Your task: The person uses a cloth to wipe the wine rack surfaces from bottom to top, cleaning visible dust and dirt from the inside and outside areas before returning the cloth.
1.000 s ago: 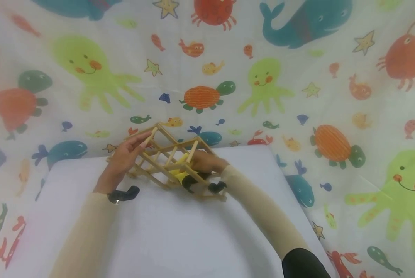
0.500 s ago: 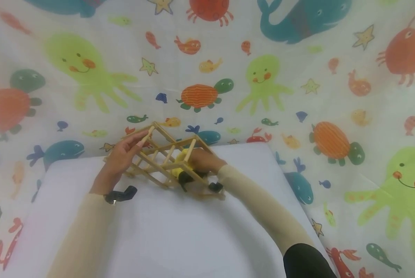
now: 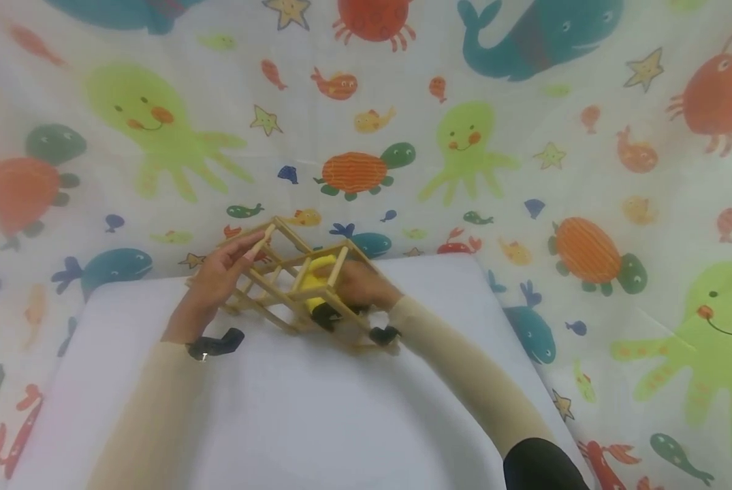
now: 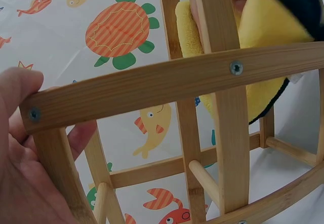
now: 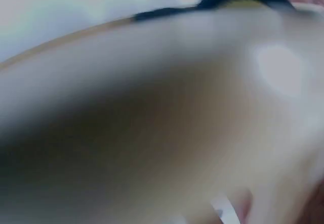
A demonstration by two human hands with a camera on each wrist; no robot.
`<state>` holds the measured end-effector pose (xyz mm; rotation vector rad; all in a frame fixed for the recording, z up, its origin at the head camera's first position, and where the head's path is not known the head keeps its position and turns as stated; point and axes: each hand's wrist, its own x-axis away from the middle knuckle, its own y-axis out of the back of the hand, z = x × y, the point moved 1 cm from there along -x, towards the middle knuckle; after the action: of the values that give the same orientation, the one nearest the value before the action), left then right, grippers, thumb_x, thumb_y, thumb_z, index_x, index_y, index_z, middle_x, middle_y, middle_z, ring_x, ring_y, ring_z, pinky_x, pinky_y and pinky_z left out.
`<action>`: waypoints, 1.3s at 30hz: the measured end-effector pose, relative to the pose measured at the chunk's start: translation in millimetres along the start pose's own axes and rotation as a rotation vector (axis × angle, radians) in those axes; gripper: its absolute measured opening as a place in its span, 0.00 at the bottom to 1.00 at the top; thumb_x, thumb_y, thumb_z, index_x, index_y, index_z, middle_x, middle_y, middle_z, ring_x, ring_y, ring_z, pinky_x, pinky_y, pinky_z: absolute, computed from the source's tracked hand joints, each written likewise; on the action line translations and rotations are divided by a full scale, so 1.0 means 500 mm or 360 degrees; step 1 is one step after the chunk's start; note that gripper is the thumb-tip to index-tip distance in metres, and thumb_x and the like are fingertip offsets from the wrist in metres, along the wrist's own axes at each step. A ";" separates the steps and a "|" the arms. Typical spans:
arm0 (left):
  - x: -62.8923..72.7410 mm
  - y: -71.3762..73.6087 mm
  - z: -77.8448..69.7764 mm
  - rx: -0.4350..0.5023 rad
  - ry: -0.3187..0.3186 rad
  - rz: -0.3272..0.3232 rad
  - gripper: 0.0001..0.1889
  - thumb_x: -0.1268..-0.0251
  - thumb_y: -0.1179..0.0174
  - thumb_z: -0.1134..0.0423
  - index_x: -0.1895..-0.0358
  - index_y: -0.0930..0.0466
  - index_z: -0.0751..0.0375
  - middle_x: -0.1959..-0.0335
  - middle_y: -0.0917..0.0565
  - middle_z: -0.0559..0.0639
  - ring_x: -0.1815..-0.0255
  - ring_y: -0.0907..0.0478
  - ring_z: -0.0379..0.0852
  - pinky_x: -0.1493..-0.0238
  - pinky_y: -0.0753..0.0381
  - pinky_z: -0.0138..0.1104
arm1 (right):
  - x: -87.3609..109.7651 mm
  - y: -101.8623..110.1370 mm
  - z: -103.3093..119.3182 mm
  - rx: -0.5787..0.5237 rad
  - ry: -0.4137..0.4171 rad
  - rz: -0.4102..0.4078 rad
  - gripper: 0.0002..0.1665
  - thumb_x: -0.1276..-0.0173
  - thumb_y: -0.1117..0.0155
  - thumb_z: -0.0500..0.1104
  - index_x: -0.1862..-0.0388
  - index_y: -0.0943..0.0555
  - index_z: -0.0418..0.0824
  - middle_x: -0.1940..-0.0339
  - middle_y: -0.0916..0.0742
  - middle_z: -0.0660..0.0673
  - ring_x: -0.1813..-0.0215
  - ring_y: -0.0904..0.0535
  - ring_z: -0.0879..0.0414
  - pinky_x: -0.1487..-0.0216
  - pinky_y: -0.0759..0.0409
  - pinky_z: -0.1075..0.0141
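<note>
A slatted wooden rack [image 4: 152, 85] with screwed joints and round rods stands tilted at the back of the white table. My left hand [image 3: 217, 273] grips its upper left corner, thumb and fingers around the end of a slat in the left wrist view. Inside the right part of the frame, my right hand [image 3: 362, 284] holds a fluffy yellow and black cloth [image 4: 263, 21] against the slats. Rods partly cover that cloth [image 3: 318, 273] in the head view. A blurred pale surface close to the lens fills most of the right wrist view, hiding the right fingers there.
The white table [image 3: 292, 415] reaches toward me in front of the rack. Behind it hangs a white curtain [image 3: 396, 224] printed with sea animals, close to the rack's back. Dark wrist straps [image 3: 215, 344] sit over beige sleeves.
The yellow and black cloth has shifted and bunched up higher along the rod under my right hand. My left hand keeps its hold on the rack corner.
</note>
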<state>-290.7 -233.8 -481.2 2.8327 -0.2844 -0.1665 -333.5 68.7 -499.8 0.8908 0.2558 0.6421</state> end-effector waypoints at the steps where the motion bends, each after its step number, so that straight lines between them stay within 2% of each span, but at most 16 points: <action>1: 0.000 0.000 -0.002 -0.0006 -0.0002 -0.0001 0.27 0.13 0.50 0.51 0.17 0.36 0.41 0.13 0.39 0.49 0.15 0.41 0.59 0.17 0.42 0.62 | 0.002 0.000 0.003 0.0029 -0.0008 -0.0025 0.29 0.28 0.35 0.40 0.27 0.19 0.46 0.39 0.11 0.43 0.42 0.16 0.49 0.33 0.18 0.56; 5: -0.001 -0.002 -0.006 0.0004 -0.0009 0.0006 0.27 0.12 0.51 0.52 0.16 0.38 0.44 0.14 0.38 0.51 0.16 0.39 0.61 0.17 0.39 0.60 | 0.006 -0.004 0.013 0.0141 -0.0013 -0.0055 0.24 0.24 0.38 0.41 0.31 0.19 0.44 0.47 0.11 0.45 0.45 0.17 0.51 0.34 0.18 0.58; 8: -0.002 -0.006 -0.005 0.0016 -0.0010 0.0009 0.28 0.13 0.50 0.51 0.16 0.38 0.44 0.14 0.36 0.52 0.16 0.38 0.62 0.18 0.39 0.60 | 0.008 -0.009 0.016 0.0224 -0.0026 -0.0076 0.22 0.25 0.38 0.39 0.34 0.18 0.43 0.46 0.12 0.44 0.43 0.17 0.50 0.32 0.20 0.56; 11: -0.003 -0.013 -0.004 0.0017 -0.0015 0.0013 0.28 0.14 0.49 0.48 0.17 0.37 0.42 0.15 0.35 0.51 0.16 0.37 0.61 0.18 0.39 0.60 | 0.013 -0.011 0.018 0.0300 -0.0137 -0.0059 0.19 0.24 0.37 0.42 0.37 0.18 0.41 0.45 0.13 0.41 0.41 0.17 0.47 0.30 0.20 0.54; 15: -0.001 -0.020 -0.007 0.0012 -0.0020 0.0008 0.27 0.13 0.49 0.50 0.17 0.36 0.43 0.14 0.37 0.50 0.16 0.37 0.60 0.17 0.39 0.60 | 0.021 -0.010 0.019 0.0376 -0.0295 -0.0016 0.17 0.22 0.38 0.45 0.40 0.18 0.41 0.45 0.13 0.40 0.42 0.17 0.46 0.31 0.19 0.53; 18: 0.004 -0.019 -0.011 0.0004 -0.0005 -0.0009 0.27 0.13 0.50 0.52 0.17 0.36 0.43 0.14 0.38 0.50 0.15 0.39 0.60 0.17 0.41 0.62 | 0.021 -0.008 0.016 0.0408 -0.0225 -0.0027 0.16 0.23 0.37 0.43 0.39 0.17 0.44 0.48 0.12 0.42 0.46 0.15 0.48 0.37 0.16 0.56; 21: 0.011 -0.017 -0.013 -0.0003 0.0010 -0.0014 0.27 0.13 0.50 0.51 0.17 0.36 0.42 0.13 0.40 0.49 0.15 0.41 0.61 0.16 0.44 0.63 | 0.024 -0.007 0.012 0.0421 -0.0120 -0.0064 0.20 0.25 0.35 0.41 0.36 0.17 0.47 0.48 0.11 0.46 0.47 0.15 0.51 0.39 0.15 0.60; 25: 0.015 -0.016 -0.014 -0.0009 0.0010 -0.0015 0.27 0.13 0.50 0.50 0.17 0.37 0.42 0.12 0.42 0.48 0.14 0.43 0.62 0.16 0.45 0.64 | 0.039 -0.006 0.015 0.0473 -0.0126 -0.0081 0.20 0.23 0.36 0.43 0.34 0.16 0.52 0.42 0.12 0.49 0.41 0.16 0.53 0.32 0.18 0.59; 28: 0.016 -0.019 -0.013 0.0002 0.0020 -0.0019 0.27 0.13 0.50 0.51 0.17 0.37 0.42 0.12 0.42 0.47 0.15 0.41 0.61 0.16 0.44 0.64 | 0.050 -0.005 0.020 0.0575 -0.0123 -0.0089 0.17 0.20 0.39 0.47 0.36 0.15 0.55 0.42 0.11 0.50 0.40 0.16 0.53 0.31 0.19 0.59; 31: 0.018 -0.024 -0.011 0.0008 0.0045 -0.0021 0.27 0.13 0.50 0.50 0.17 0.36 0.39 0.12 0.41 0.44 0.15 0.41 0.58 0.16 0.44 0.63 | 0.062 -0.003 0.025 0.0655 -0.0055 -0.0159 0.15 0.22 0.36 0.46 0.40 0.14 0.54 0.46 0.11 0.51 0.43 0.15 0.54 0.34 0.17 0.61; 35: 0.024 -0.026 -0.015 -0.0022 0.0060 -0.0026 0.27 0.14 0.49 0.47 0.17 0.35 0.37 0.12 0.41 0.44 0.15 0.41 0.59 0.16 0.44 0.64 | 0.076 -0.003 0.032 0.0752 -0.0005 -0.0254 0.08 0.26 0.31 0.43 0.51 0.13 0.53 0.53 0.13 0.53 0.51 0.17 0.56 0.46 0.14 0.64; 39: 0.022 -0.027 -0.012 -0.0052 0.0021 -0.0050 0.28 0.14 0.49 0.47 0.17 0.35 0.39 0.13 0.40 0.46 0.16 0.40 0.59 0.18 0.42 0.65 | 0.079 -0.007 0.025 0.0865 0.0010 -0.0259 0.01 0.25 0.33 0.45 0.59 0.15 0.53 0.60 0.14 0.52 0.58 0.20 0.56 0.55 0.16 0.65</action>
<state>-276.5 -221.8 -480.5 2.8059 -0.2326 -0.1575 -295.1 83.6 -492.8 1.3719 0.5178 0.4266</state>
